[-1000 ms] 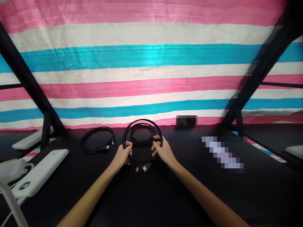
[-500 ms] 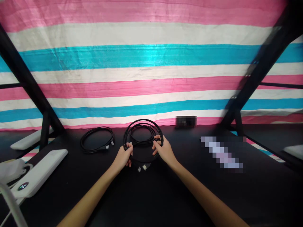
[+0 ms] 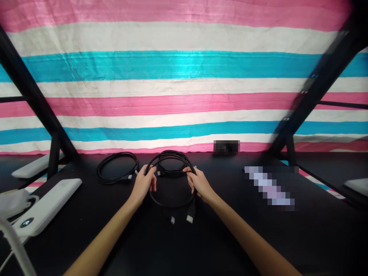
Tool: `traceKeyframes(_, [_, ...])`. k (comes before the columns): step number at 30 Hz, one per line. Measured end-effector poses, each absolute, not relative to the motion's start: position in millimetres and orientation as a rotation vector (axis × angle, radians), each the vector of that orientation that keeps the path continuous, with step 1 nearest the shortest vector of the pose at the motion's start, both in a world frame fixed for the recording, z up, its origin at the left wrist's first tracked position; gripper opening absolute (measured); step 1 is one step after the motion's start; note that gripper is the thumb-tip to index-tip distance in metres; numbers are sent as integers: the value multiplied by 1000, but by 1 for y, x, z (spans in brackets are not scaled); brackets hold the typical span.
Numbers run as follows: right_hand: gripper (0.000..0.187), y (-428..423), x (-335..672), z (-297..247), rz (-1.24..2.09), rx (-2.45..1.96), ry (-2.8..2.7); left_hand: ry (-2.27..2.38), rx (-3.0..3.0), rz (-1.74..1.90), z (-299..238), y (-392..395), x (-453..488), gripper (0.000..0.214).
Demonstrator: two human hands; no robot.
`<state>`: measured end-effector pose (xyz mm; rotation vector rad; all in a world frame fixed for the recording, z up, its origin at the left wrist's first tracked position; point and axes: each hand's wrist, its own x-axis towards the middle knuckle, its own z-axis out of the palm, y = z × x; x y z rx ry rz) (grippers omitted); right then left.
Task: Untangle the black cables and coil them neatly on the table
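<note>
Between my two hands is a coiled black cable point(image 3: 171, 207), held as a loop above the dark table. My left hand point(image 3: 143, 184) pinches the loop's left side, and my right hand point(image 3: 199, 184) grips its right side. Two pale metal plugs hang at the near end of this cable; the larger plug point(image 3: 190, 219) looks like a USB plug. Behind the held loop lies a second coiled black cable point(image 3: 172, 171), partly covered by it. A third coiled black cable point(image 3: 99, 176) rests on the table to the left, its plugs near my left hand.
A white power bank point(image 3: 54, 205) with a small round display lies at the left, beside a white charger point(image 3: 13, 203) and a white cord. A blurred dark object point(image 3: 226, 147) stands at the back. A pixelated strip point(image 3: 270, 188) lies right. Black frame bars point(image 3: 31, 92) slant up both sides.
Both hands have lowered the held loop slightly toward me, and it has widened a little. My left hand has shifted left. The hanging plugs are now nearer and farther apart.
</note>
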<state>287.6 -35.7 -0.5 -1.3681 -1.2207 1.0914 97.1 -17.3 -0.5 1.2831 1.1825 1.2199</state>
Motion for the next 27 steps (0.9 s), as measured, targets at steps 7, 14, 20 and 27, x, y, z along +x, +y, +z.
traceKeyframes(7, [19, -34, 288, -1, 1093, -1288, -1237, 1181, 1290, 1318, 6, -17, 95, 38])
traceKeyframes(14, [26, -35, 290, -1, 1023, -1327, -1378, 1154, 1375, 1212, 2, -14, 90, 37])
traceKeyframes(20, [27, -41, 290, 3, 789, -1424, -1434, 1169, 1465, 1110, -8, -11, 92, 34])
traceKeyframes(27, [45, -42, 287, 0, 778, -1369, -1395, 1146, 1504, 1098, -10, -13, 94, 33])
